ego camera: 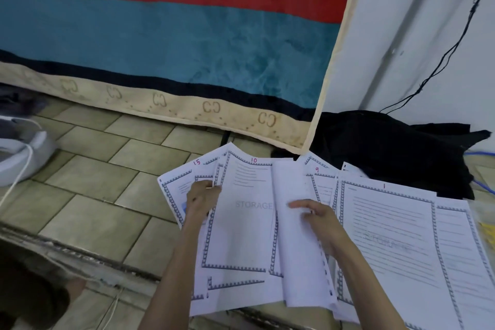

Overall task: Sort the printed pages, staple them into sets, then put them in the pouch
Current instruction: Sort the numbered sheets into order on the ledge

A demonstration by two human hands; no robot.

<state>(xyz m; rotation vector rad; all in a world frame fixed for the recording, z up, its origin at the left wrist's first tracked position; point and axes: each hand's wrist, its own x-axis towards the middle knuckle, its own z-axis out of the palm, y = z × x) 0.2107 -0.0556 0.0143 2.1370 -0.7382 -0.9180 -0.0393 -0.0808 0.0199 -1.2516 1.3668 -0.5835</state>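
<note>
- Teal blanket (171, 43) with a red stripe and a beige border hangs down over most of the upper view, its lower edge reaching the floor.
- Beige floor tiles (107, 169) fill the lower left; I see white wall (401, 35) at right with a black cable (442, 56) running down it.
- Black cloth (388, 147) lies heaped at the foot of the wall, just beyond the papers.
- Printed pages (388, 222) with blue patterned borders are fanned across the floor at lower right, overlapping; handwritten pink numbers 15, 10, 9 and 1 show at their top edges.
- Page marked 10 (241, 222), reading "STORAGE", sits at the middle of the fan, between my two hands.
- White rounded object (24, 158) with a white cord sits at the left edge; I cannot tell what it is.
- Left hand (201, 201): grip curled on the left edge of the sheets, thumb on top, beside page 15.
- Right hand (318, 218): fingers stretched out and loose, resting on a blank-sided sheet (294, 262) that is lifted and folded over; it clasps nothing that I can see.
</note>
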